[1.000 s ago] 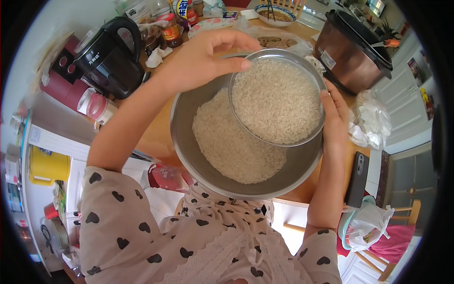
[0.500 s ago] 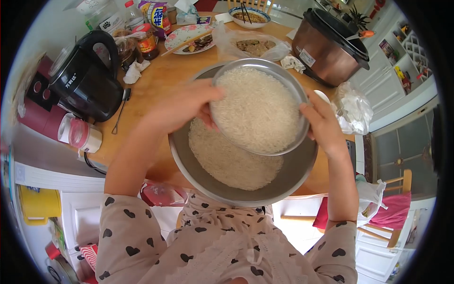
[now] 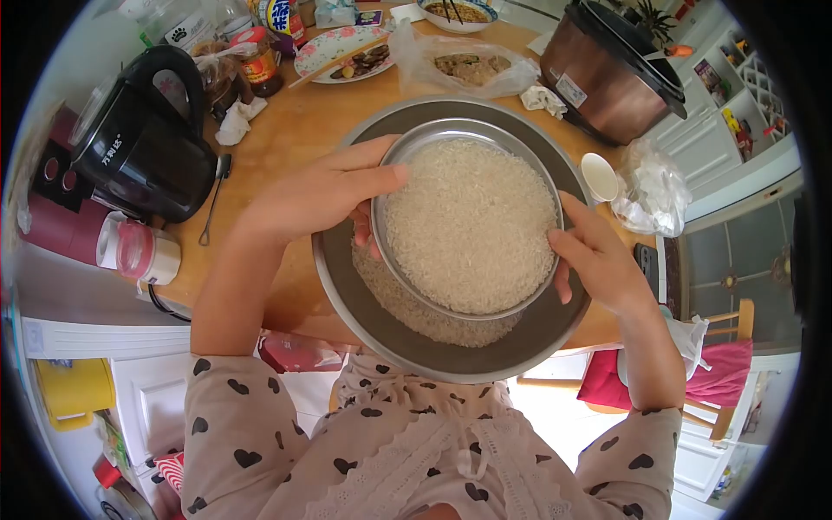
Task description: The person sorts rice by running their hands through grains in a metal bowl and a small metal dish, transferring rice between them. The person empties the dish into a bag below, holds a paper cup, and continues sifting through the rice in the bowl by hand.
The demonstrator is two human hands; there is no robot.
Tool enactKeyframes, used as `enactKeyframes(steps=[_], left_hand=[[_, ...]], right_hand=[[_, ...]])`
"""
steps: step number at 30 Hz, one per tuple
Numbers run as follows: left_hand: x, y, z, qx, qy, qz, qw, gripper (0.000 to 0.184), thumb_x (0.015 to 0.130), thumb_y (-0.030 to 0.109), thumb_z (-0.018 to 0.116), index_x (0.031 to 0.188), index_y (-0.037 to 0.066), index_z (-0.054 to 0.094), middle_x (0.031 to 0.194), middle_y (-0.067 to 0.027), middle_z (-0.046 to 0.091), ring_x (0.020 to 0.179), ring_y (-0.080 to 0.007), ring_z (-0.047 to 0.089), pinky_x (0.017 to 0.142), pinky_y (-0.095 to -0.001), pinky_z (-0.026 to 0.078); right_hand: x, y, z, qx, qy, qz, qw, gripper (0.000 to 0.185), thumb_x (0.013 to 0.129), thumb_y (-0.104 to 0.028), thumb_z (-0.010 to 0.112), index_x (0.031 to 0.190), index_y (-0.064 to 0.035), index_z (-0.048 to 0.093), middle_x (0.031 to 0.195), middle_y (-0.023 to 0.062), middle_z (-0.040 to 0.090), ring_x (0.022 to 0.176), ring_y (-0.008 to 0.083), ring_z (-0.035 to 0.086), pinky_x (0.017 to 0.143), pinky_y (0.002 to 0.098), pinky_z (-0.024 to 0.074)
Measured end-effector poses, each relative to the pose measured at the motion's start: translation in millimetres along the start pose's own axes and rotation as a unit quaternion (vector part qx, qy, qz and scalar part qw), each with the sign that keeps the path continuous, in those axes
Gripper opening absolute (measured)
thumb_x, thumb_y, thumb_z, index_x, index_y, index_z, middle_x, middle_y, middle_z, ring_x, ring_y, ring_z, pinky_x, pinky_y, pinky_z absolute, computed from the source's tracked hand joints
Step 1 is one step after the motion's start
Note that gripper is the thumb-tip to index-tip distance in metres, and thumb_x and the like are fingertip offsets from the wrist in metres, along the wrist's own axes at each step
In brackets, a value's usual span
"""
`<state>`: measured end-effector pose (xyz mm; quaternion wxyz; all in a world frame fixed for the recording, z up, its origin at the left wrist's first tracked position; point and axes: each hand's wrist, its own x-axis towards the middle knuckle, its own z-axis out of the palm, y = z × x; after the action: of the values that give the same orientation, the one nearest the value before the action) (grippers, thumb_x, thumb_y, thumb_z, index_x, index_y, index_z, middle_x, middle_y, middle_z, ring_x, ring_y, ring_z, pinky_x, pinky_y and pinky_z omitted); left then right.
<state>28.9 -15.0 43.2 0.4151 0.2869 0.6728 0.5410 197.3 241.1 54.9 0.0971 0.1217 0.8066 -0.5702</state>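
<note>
A round shallow metal dish (image 3: pixel 468 129) full of white rice grains (image 3: pixel 470 225) hangs over a large metal basin (image 3: pixel 546 328). My left hand (image 3: pixel 347 186) grips the dish's left rim, thumb on top and fingers curled underneath. On the opposite side, my right hand (image 3: pixel 600 260) holds the right rim, its thumb over the edge. More rice (image 3: pixel 425 321) lies in the basin, partly hidden by the dish. The basin stands on the wooden table near its front edge.
A black kettle (image 3: pixel 143 143) and jars stand at the left. Farther back are a flowered plate (image 3: pixel 334 48), a bag of food (image 3: pixel 468 65) and a bowl with chopsticks (image 3: pixel 458 16). To the right are a brown cooker (image 3: pixel 607 74), a paper cup (image 3: pixel 600 177) and a plastic bag (image 3: pixel 650 186).
Both hands have brought the dish slightly nearer my body, and it looks more level. The paper cup shows more fully. The view has shifted a little.
</note>
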Motion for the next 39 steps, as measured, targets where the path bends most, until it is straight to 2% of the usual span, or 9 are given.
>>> enactKeyframes(steps=[5,8,14,17,20,23,29,32,39], left_hand=[[11.0,-15.0,-3.6,0.084,0.034,0.044,0.995,0.038,0.099,0.034,0.047,0.12,0.004,0.055,0.085,-0.0037,0.06,0.059,-0.012,0.058,0.056,-0.0247,0.048],[11.0,-14.8,0.1,0.111,0.011,0.068,0.991,0.044,0.1,0.032,0.047,0.133,0.004,0.049,0.09,-0.0006,0.059,0.071,-0.0076,0.056,0.06,-0.0229,0.048],[12.4,-17.3,7.0,0.093,0.029,0.092,0.991,0.038,0.1,0.03,0.045,0.124,0.002,0.052,0.083,-0.0005,0.06,0.066,-0.0078,0.06,0.058,-0.0219,0.048],[11.9,-15.5,6.0,0.118,0.009,0.071,0.99,0.034,0.099,0.027,0.045,0.114,-0.002,0.052,0.082,-0.0054,0.062,0.062,-0.013,0.064,0.056,-0.0258,0.049],[18.0,-13.2,2.3,0.118,-0.028,0.043,0.992,0.041,0.099,0.034,0.047,0.124,0.001,0.051,0.087,-0.0022,0.062,0.067,-0.008,0.061,0.057,-0.0209,0.048],[28.6,-11.1,5.4,0.076,-0.009,0.09,0.993,0.046,0.098,0.039,0.049,0.121,0.0,0.055,0.088,-0.0025,0.061,0.07,-0.0085,0.06,0.058,-0.0214,0.047],[27.1,-0.8,4.7,0.146,0.017,0.0,0.989,0.054,0.092,0.05,0.054,0.119,0.004,0.062,0.107,-0.0018,0.061,0.09,-0.011,0.056,0.075,-0.0247,0.045],[30.2,-1.2,-0.2,0.101,-0.02,-0.061,0.993,0.053,0.093,0.049,0.055,0.122,0.005,0.061,0.116,-0.0015,0.06,0.097,-0.0114,0.053,0.079,-0.025,0.044],[27.9,-18.8,3.4,0.123,-0.008,0.063,0.99,0.047,0.095,0.041,0.054,0.127,0.008,0.057,0.107,0.0002,0.06,0.091,-0.0084,0.053,0.073,-0.0246,0.046]], right_hand=[[0.3,-2.1,-8.0,0.047,0.003,0.005,0.999,0.04,0.093,-0.011,0.045,0.13,0.0025,0.046,0.081,0.0063,0.062,0.05,0.0116,0.058,0.047,0.021,0.0462],[0.1,-6.9,-16.8,0.024,-0.014,0.036,0.999,0.036,0.093,-0.011,0.046,0.125,0.004,0.052,0.081,0.0049,0.062,0.049,0.0099,0.057,0.046,0.0205,0.045],[17.5,0.3,-30.8,-0.091,0.088,0.034,0.991,0.035,0.096,-0.017,0.05,0.124,0.0016,0.056,0.08,0.0011,0.058,0.052,0.0061,0.051,0.047,0.0188,0.0389],[34.5,13.8,-34.4,-0.085,0.13,-0.041,0.987,0.035,0.097,-0.019,0.051,0.125,0.0012,0.057,0.084,0.005,0.062,0.066,0.0111,0.058,0.059,0.0223,0.0444],[40.6,18.3,-36.7,-0.258,0.123,-0.195,0.938,0.034,0.098,-0.019,0.05,0.123,0.0032,0.057,0.093,0.0116,0.066,0.082,0.0174,0.062,0.074,0.0283,0.0475],[44.8,11.8,-30.5,-0.248,0.126,-0.199,0.94,0.033,0.097,-0.019,0.05,0.12,0.0032,0.058,0.103,0.0165,0.067,0.089,0.0242,0.063,0.083,0.033,0.0472],[59.6,0.5,-26.4,-0.32,0.084,-0.228,0.916,0.028,0.096,-0.016,0.051,0.118,-0.0015,0.059,0.104,0.0153,0.067,0.094,0.0277,0.063,0.085,0.0337,0.0469],[66.9,4.6,-30.7,-0.273,0.038,-0.22,0.936,0.028,0.096,-0.017,0.051,0.119,-0.0018,0.059,0.103,0.0148,0.067,0.092,0.0253,0.063,0.084,0.0325,0.047],[75.0,-1.0,-22.5,-0.243,0.029,-0.226,0.943,0.033,0.097,-0.026,0.052,0.117,-0.0015,0.061,0.098,0.0106,0.066,0.09,0.0169,0.061,0.082,0.0291,0.0465]])
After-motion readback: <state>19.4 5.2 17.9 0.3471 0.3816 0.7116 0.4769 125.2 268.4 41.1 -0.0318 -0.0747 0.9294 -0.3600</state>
